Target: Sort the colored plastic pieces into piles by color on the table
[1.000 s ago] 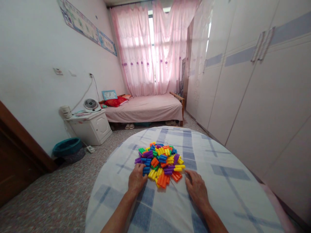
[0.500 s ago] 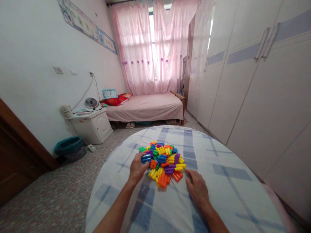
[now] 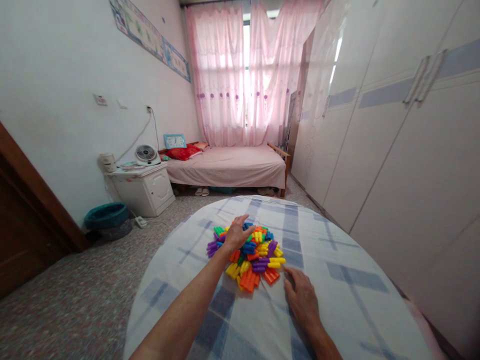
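Observation:
A heap of colourful plastic building pieces, each shaped like short tubes joined side by side, lies on the cloth-covered table [image 3: 337,305]. My left hand [image 3: 237,236] reaches over the back left of the heap, thumb and fingers spread apart. Near its fingertips is a blue piece [image 3: 247,226]; whether they touch cannot be seen. Purple pieces [image 3: 213,248] lie left of that wrist. My right hand [image 3: 302,295] rests on the cloth at the heap's right, fingers loosely stretched and holding nothing. Closest to it are a yellow piece [image 3: 276,262] and an orange piece [image 3: 270,276].
Beyond the table stands a bed [image 3: 232,167] with a pink sheet. A white cabinet [image 3: 144,192] carrying a small fan [image 3: 146,154] is at the left, beside a teal-lined bin [image 3: 107,215]. Tall wardrobes [image 3: 405,165] run along the right.
My left hand has moved from a blue piece at the heap's left edge to over its back part, and its fingers have spread. My right hand has stayed nearly in place.

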Available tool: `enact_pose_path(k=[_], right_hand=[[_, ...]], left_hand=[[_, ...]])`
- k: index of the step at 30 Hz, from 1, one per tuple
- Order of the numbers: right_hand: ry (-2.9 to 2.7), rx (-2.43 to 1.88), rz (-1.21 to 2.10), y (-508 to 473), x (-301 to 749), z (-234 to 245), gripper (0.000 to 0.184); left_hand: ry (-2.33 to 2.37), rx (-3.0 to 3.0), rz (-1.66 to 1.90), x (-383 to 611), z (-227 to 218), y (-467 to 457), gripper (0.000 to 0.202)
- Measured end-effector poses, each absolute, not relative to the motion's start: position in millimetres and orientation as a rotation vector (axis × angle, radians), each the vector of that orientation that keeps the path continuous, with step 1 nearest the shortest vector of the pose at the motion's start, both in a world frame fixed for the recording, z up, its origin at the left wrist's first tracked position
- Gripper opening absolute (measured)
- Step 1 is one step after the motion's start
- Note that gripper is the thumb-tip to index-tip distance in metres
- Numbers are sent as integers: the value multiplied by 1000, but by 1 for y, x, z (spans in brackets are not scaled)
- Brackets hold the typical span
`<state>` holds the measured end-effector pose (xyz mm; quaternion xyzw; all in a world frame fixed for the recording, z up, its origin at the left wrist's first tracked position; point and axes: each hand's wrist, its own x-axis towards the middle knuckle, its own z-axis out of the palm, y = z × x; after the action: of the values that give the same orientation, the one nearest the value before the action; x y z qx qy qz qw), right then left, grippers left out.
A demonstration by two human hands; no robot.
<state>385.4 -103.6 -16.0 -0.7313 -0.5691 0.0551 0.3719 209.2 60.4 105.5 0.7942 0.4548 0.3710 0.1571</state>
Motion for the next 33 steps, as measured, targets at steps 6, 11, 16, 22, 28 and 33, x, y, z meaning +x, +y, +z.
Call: enact_pose_path(k=[6, 11, 16, 22, 28, 33], right_hand=[[-1449, -1872, 143, -103, 383, -15, 38], [-1477, -1848, 115, -103, 383, -13, 37], [-1463, -1852, 100, -105, 384, -13, 35], [-1430, -1842, 127, -102, 387, -18, 37], [-1240, -1837, 228, -102, 385, -17, 57], [-1104, -1812, 274, -85, 382, -10, 64]], left_hand=[[1161, 2400, 1282, 195, 79, 2, 28], [802, 2857, 998, 181, 29, -59, 34], [850, 3025, 950, 164, 12, -54, 21], [1091, 2788, 1079, 149, 31, -34, 23], [1484, 2018, 1559, 138, 26, -8, 24], [1554, 1711, 1632, 121, 6, 10, 30]])
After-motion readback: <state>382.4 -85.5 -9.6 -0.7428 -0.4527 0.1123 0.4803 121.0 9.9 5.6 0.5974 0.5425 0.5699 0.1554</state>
